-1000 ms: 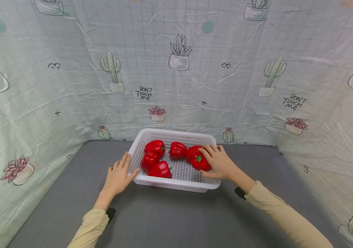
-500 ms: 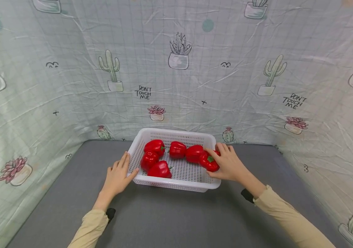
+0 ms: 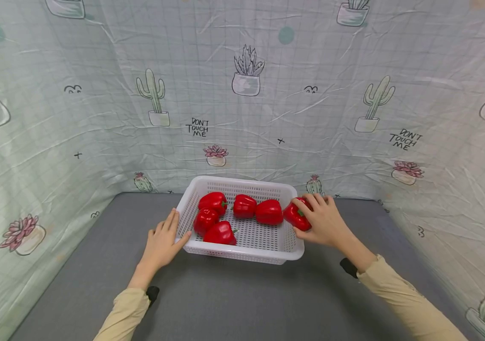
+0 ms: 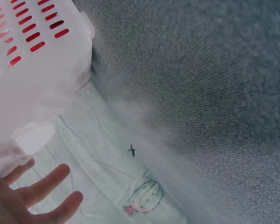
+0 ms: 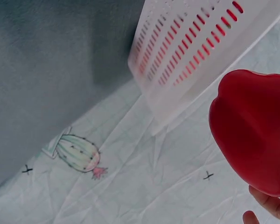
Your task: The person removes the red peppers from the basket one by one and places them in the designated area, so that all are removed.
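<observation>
A white perforated plastic basket (image 3: 242, 251) stands on the grey table with several red bell peppers in it. Three peppers, one of them the front pepper (image 3: 220, 233), lie together at its left; another pepper (image 3: 244, 206) and its neighbour (image 3: 269, 211) sit side by side further right. My right hand (image 3: 321, 220) grips one more bell pepper (image 3: 295, 215) at the right rim; in the right wrist view this held pepper (image 5: 256, 130) appears outside the basket wall. With straight fingers, my left hand (image 3: 163, 241) rests on the left rim. Its spread fingers (image 4: 51, 184) show beside the basket in the left wrist view.
Grey cloth-like surface (image 3: 225, 303) spreads in front of and beside the basket. A wrinkled sheet (image 3: 285, 113) with printed cacti hangs close behind the basket and along both sides.
My right hand has carried its pepper rightward from among the others inside the basket to the right rim. The pepper beside it has shifted slightly. My left hand has stayed in place.
</observation>
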{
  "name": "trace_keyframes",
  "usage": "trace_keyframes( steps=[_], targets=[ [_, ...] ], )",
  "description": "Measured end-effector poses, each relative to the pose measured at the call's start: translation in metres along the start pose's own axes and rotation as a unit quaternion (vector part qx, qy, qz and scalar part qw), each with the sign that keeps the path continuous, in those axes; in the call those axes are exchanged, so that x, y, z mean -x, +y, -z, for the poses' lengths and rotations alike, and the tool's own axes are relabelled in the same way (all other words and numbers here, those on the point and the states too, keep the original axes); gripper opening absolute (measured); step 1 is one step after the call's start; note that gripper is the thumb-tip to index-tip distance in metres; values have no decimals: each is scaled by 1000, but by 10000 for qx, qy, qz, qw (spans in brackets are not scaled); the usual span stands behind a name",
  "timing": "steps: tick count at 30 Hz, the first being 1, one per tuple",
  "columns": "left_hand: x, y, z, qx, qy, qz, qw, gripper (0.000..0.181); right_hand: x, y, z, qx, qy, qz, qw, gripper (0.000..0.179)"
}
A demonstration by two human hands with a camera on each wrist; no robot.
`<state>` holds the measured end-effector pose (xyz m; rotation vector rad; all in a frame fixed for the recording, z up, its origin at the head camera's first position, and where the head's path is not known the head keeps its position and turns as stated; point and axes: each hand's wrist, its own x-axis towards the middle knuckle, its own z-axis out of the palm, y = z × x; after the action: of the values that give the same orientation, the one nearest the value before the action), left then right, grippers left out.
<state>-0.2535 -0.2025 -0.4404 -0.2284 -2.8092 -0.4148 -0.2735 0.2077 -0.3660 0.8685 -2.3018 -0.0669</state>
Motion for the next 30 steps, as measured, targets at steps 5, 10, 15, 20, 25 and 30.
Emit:
trace_keyframes(
  steps=[5,10,15,20,25,30],
  targets=[
    [2,1,-2,38,-43,13,10000,75,10,9,3,-23,-29,-270,9996,63],
    [3,1,-3,24,-22,11,10000,75,20,17,2,-76,-203,-664,9976,64],
    [2,0,-2,-7,9,-32,10000,76,29,25,-3,-204,-309,-981,9945,64],
    [0,-1,-1,-67,-27,-45,10000,76,38,34,-12,-241,-318,-1212,9918,61],
    [-1,-1,-1,-99,4,-12,9999,76,47,43,-24,-222,-390,-1453,9884,61],
    [0,-1,0,-120,23,-5,9999,76,53,50,-34,-234,-451,-1629,9853,61]
  ],
)
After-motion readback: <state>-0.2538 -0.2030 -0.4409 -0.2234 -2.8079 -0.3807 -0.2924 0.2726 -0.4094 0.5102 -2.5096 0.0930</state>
